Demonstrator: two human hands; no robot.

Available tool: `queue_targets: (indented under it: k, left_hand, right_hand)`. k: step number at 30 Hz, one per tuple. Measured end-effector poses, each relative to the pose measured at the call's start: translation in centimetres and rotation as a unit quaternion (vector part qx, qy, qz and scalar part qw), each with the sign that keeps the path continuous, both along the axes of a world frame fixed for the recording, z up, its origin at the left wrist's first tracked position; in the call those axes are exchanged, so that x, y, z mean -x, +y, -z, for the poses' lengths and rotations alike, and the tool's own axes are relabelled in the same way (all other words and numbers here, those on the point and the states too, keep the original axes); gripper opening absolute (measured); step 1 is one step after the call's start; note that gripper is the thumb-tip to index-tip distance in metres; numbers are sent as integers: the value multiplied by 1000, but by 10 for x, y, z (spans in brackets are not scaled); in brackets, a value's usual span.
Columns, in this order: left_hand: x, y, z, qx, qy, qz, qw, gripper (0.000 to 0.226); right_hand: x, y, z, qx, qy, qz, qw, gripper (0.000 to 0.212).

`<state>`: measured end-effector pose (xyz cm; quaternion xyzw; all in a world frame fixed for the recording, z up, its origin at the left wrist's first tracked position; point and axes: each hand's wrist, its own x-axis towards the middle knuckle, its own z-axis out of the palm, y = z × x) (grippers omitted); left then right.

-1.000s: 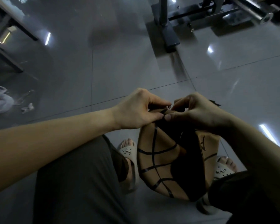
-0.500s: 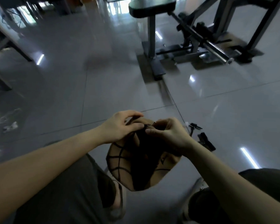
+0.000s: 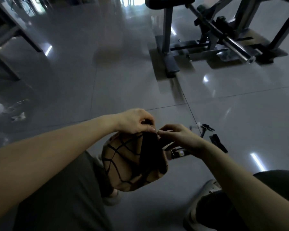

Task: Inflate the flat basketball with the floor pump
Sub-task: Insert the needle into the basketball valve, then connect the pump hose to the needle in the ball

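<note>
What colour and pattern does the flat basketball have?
The basketball is tan-orange with curved black lines and a dark fold down its middle; head view.

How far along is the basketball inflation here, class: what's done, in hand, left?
Done: nothing visible; the basketball is caved in. In hand: the left hand grips its top edge, the right hand pinches there too. Left: all pumping; black parts lie on the floor.

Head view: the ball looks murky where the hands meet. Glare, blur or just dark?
Head view: just dark; the ball's fold lies in deep shadow where the left hand and right hand meet; glare is only streaks on the floor, off the ball.
</note>
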<state>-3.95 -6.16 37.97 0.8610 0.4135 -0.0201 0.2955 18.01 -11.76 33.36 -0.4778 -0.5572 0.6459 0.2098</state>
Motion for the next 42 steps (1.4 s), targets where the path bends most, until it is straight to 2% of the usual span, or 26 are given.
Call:
queue_targets:
  k: [5,7,8,9,11,13,15,17,19,21,26,31,34,36,38,40,42]
  left_hand:
    - [-3,39,64,37,61,40,997,23]
    - [-8,56,96,51,82,56,994,26]
    - [-11,64,113,62,92,64,992,27]
    - [-15,74,131,76,101,72,989,27]
    - [-21,91,169,99,119,90,984,27]
    - [-27,107,205,120,130,108,978,25]
    - [-31,120,236,138,142,119,973,25]
    - [-33,129,262,148,146,128,970,25]
    - [-31,137,286,155,147,124,969,25]
    - [-27,143,305,145,157,97,972,31]
    - [-21,146,344,102,122,0,987,39]
    - [-13,123,379,42,153,-42,986,67]
    - [-14,113,380,27,130,-66,989,60]
    - [-18,109,375,-4,107,-86,991,58]
    - [-23,107,372,-26,98,-86,991,58]
    - [-31,108,369,-29,104,-78,991,59]
    - [-40,110,366,-45,118,-63,990,59]
  right_hand:
    - [13,31,52,101,-84,-32,991,35]
    - [14,48,79,75,-160,-70,982,39]
    - [13,57,92,35,-229,-106,967,47]
    - [11,67,107,-14,-310,-147,939,56]
    - [1,84,136,-106,-454,-209,859,71]
    - [-23,97,166,-146,-546,-234,791,76]
    - [-54,106,197,-148,-599,-250,746,75]
    - [-82,109,230,-139,-618,-267,726,69]
    - [-102,112,260,-110,-619,-272,728,60]
    - [-113,117,283,-56,-614,-231,753,55]
    - [-126,137,322,31,-620,-132,773,58]
    - [-141,160,351,82,-602,-69,792,45]
    - [-139,161,358,100,-565,-48,818,35]
    - [-136,162,364,88,-515,13,853,22]
    - [-132,165,363,89,-436,135,886,15]
    - [-125,172,356,132,-305,269,904,32]
    - [-116,178,350,161,-226,342,898,53]
